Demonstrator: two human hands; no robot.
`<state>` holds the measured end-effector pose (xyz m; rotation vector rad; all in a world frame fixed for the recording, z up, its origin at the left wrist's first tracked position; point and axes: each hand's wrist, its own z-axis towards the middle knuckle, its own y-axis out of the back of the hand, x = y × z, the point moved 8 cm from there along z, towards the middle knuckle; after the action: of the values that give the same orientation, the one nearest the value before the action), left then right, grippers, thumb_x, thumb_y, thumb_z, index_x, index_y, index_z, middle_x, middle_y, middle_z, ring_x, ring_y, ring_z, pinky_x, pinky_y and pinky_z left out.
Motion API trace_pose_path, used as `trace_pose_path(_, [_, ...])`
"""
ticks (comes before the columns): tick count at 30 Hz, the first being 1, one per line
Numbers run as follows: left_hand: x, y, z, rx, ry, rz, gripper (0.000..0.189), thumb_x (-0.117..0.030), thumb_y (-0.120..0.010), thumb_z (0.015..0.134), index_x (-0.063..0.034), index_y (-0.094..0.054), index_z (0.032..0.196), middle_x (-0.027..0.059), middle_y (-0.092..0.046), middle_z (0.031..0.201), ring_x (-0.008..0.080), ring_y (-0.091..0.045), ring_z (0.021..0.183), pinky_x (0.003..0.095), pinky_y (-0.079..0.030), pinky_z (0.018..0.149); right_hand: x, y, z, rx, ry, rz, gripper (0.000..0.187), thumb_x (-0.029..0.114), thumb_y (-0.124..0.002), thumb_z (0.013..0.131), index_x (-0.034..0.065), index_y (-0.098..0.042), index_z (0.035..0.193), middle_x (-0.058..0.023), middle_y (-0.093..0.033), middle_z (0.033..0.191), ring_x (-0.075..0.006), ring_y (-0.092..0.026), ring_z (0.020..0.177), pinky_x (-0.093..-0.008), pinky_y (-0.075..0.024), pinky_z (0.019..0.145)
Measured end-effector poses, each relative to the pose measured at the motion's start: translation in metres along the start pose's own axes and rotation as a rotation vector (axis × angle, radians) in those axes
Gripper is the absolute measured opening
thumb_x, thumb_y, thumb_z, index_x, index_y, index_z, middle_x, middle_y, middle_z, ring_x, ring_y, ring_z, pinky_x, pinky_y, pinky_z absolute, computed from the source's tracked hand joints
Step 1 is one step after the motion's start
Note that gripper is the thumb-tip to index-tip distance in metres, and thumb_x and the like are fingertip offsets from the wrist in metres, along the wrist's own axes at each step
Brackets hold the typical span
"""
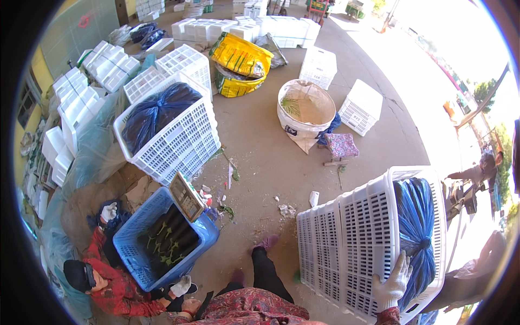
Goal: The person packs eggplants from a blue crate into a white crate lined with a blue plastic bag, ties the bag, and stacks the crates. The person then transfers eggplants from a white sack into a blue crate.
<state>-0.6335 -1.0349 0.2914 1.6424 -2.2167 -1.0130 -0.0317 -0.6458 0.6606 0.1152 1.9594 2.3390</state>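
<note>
My right hand [392, 284], in a whitish glove, rests with spread fingers across the near edge of the upper white plastic crate [367, 227], its fingertips by a tied blue plastic bag [417, 239] inside. My left hand [190, 307], bare, with a red wrist cord, is low in view beside a black strap-like thing [204, 304]; its grip is unclear. Left of my legs is a blue crate [130, 252] lined with blue plastic, holding dark material and several green plant pieces [164, 245]. A scale's display unit [187, 197] stands at its far corner.
A person in red [118, 292] with gloved hands sits beside the blue crate. Stacked white crates [174, 142] hold another tied bag. Farther off are a round whitish sack [306, 126], a small stool [341, 145], yellow sacks [241, 57] and foam boxes [280, 30]. Scraps [287, 210] litter the floor.
</note>
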Motion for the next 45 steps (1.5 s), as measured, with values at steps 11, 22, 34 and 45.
trace_pose_path(11, [-0.322, 0.054, 0.119, 0.106, -0.255, -0.139, 0.035, -0.023, -0.063, 0.091, 0.0029, -0.070, 0.113, 0.0144, -0.074, 0.093, 0.0219, -0.074, 0.076, 0.0335, -0.059, 0.071, -0.001, 0.001, 0.032, 0.034, -0.206, -0.009, 0.103, 0.025, -0.082, 0.059, -0.0020, -0.039, 0.150, -0.0240, -0.049, 0.147, -0.0499, -0.035, 0.144, -0.0636, -0.0207, 0.120])
trace_pose_path(22, [-0.477, 0.078, 0.167, 0.309, -0.448, 0.268, 0.035, -0.020, -0.063, 0.091, 0.0069, -0.068, 0.112, 0.0143, -0.072, 0.094, 0.0217, -0.072, 0.074, 0.0331, -0.059, 0.062, 0.012, 0.015, 0.092, -0.002, -0.314, 0.095, 0.085, 0.029, -0.084, 0.062, 0.0052, -0.054, 0.139, -0.0176, -0.056, 0.141, -0.0464, -0.050, 0.132, -0.0697, -0.0320, 0.110])
trace_pose_path(34, [-0.716, 0.046, 0.345, 0.372, -1.059, 0.913, 0.031, -0.025, -0.067, 0.085, 0.0010, -0.076, 0.099, 0.0186, -0.073, 0.079, 0.0254, -0.072, 0.075, 0.0378, -0.057, 0.070, 0.038, 0.007, 0.114, -0.114, -0.685, 0.102, 0.088, 0.053, -0.081, 0.073, 0.0107, -0.051, 0.144, -0.0183, -0.051, 0.146, -0.0455, -0.041, 0.140, -0.0680, -0.0232, 0.116])
trace_pose_path(45, [-1.070, -0.074, -0.079, 0.762, -1.858, 0.353, 0.042, -0.013, -0.055, 0.102, 0.0023, -0.053, 0.141, 0.0185, -0.065, 0.121, 0.0265, -0.064, 0.112, 0.0369, -0.049, 0.100, 0.069, -0.014, 0.125, -0.482, -1.002, -0.042, 0.074, 0.040, -0.077, 0.078, 0.0127, -0.053, 0.142, -0.0136, -0.052, 0.144, -0.0431, -0.040, 0.139, -0.0722, -0.0074, 0.119])
